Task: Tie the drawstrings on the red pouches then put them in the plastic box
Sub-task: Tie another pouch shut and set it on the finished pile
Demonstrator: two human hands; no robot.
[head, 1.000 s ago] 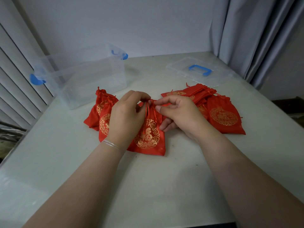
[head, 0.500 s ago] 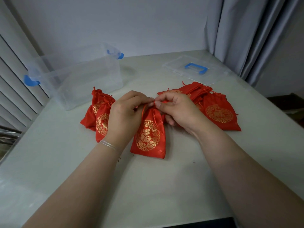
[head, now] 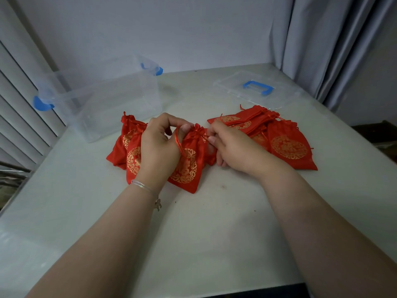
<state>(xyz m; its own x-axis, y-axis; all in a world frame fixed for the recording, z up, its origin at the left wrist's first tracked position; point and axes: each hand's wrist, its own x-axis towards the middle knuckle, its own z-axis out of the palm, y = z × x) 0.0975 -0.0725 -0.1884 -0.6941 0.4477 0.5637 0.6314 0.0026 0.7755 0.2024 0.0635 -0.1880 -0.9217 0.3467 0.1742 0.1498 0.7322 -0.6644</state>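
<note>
1. Between both hands: pouch (head: 189,160) on table (head: 214,222), neck gathered
2. Left hand (head: 160,145) and right hand (head: 232,147) each pinch the drawstring (head: 178,143)
3. Pull ends outward evenly, then knot
4. Box (head: 103,97) beyond left hand

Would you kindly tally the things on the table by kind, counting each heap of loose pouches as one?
Plastic box: 1
Box lid: 1
Pouch being tied: 1
Heaps of loose pouches: 2, the left heap and the right heap
Total: 5
</note>
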